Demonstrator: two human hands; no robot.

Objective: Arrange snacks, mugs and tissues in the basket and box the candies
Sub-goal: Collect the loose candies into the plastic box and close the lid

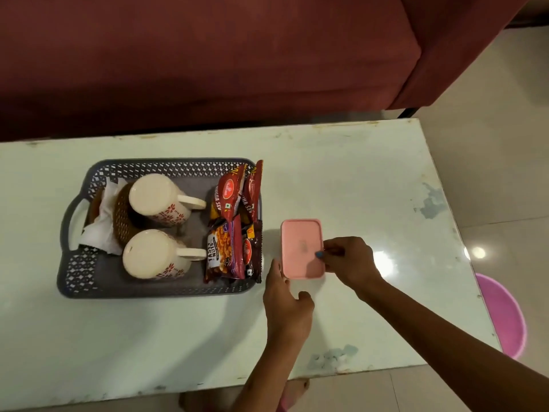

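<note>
At the far left of the basket (74, 272) my tissues (101, 221) stand in a brown wicker holder (121, 218) against the handle end. Right of them, inside the basket, two cream mugs (154, 199) lie upside down, one behind the other, handles pointing right. Right again, along the basket's right wall, the snack packs (234, 224) stand on edge, red ones behind, the nut pack in front. The basket sits on the pale table (371, 179). Just right of the basket, apart from it, is the pink box (301, 248), lid on, flat on the table. My left hand (286, 304) is at the box's near left corner, fingers along its left side and thumb at the near edge, grasping the box. My right hand (350, 263) is at the box's right edge, fingertips pinching the lid rim. Far right of the basket, past the table edge, a pink tub (502, 316) sits on the floor
</note>
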